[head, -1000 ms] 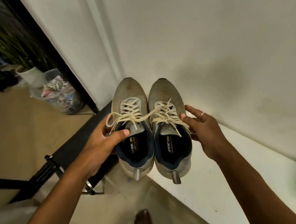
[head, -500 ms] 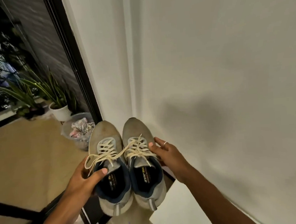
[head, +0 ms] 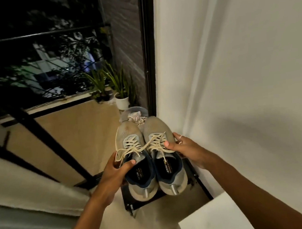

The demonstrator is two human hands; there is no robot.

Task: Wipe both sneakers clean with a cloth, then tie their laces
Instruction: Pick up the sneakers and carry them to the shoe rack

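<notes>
Head view: two sneakers are held up side by side in the air, touching along their inner flanks. Their long axes run straight away from the person, toes far and heels near.

The left hand (head: 113,172) grips the left sneaker (head: 128,135) from its outer side, with the thumb hooked over the collar. The right hand (head: 186,147) clasps the right sneaker (head: 158,128) the same way, its thumb pressing on the laces (head: 143,145). The laces hang untied, and one strand crosses between the pair.

The left toe shows a brownish stain, so wiping looks not yet done. No cloth is plainly in view.

A white counter (head: 216,215) lies low to the right, nearer the right hand. That is probably where the sneakers would be set down.
</notes>
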